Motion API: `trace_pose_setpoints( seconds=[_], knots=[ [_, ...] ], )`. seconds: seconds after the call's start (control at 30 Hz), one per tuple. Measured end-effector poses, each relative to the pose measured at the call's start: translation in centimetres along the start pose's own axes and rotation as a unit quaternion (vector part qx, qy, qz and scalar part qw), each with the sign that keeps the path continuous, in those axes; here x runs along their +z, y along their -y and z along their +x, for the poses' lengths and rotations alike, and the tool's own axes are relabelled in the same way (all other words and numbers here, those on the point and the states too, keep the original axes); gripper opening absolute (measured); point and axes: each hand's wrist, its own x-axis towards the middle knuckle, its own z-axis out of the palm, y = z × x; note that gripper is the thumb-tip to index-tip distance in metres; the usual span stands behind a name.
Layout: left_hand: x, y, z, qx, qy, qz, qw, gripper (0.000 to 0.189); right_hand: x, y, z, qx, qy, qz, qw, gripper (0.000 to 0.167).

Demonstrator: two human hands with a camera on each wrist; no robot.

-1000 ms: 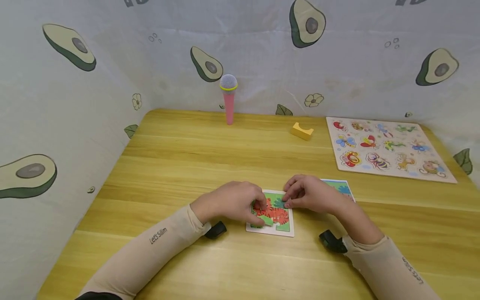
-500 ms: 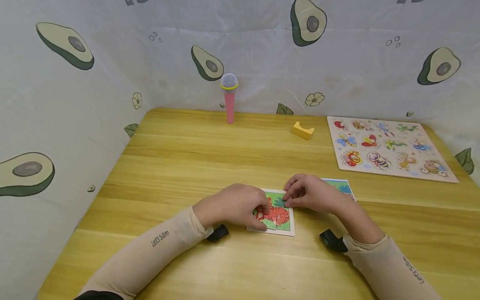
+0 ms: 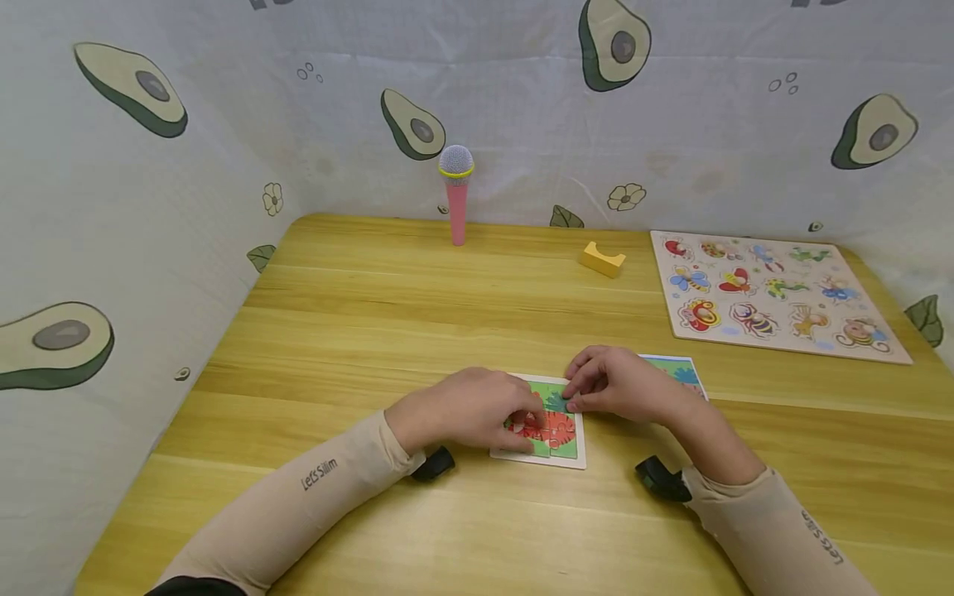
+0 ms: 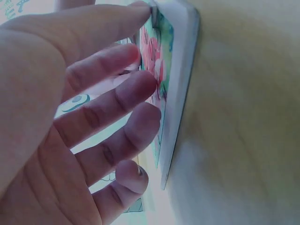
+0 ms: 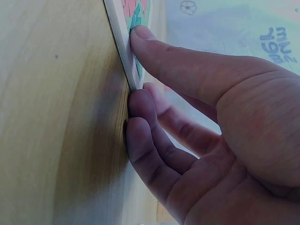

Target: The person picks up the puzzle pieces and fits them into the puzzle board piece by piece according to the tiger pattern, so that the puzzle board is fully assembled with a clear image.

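Note:
A small jigsaw puzzle (image 3: 562, 430) with a red striped animal on green lies in its white-edged tray (image 3: 547, 463). My left hand (image 3: 477, 411) hangs over its left side, fingers loosely bent and spread. In the left wrist view the left thumb (image 4: 133, 14) touches a piece near the tray edge. At the upper right of the puzzle is my right hand (image 3: 619, 382); its thumb (image 5: 145, 44) presses on the picture. Other right fingers rest by the tray corner and on the table. The left hand covers the puzzle's left part.
Behind my right hand lies a second picture card (image 3: 681, 374), partly hidden. A wooden insect puzzle board (image 3: 775, 298) is at the back right. A yellow notched block (image 3: 602, 261) and an upright pink toy microphone (image 3: 457, 203) stand near the table's back edge.
A green piece, tilted under my left hand a second ago, now lies flat in the puzzle's lower row. The left hand has shifted slightly right. My right hand stays in place.

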Motion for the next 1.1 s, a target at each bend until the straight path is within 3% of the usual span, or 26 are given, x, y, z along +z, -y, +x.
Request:
trace_pose_setpoints(
  seconds=[0.23,0.9,1.1],
  knots=[
    [0.19,-0.03,0.05,0.026,0.007,-0.005,0.9996,0.022,-0.01,-0.04,0.05,0.006,0.003,0.003,1.0000,0.004],
    [0.27,0.16,0.03,0.013,0.008,-0.010,0.9998,0.023,-0.10,0.02,0.08,0.014,0.003,0.000,0.9999,0.003],
    [0.30,0.30,0.10,0.004,0.013,-0.036,0.9993,0.023,-0.13,0.13,0.09,0.014,0.006,-0.002,0.9999,0.003]
  ],
)
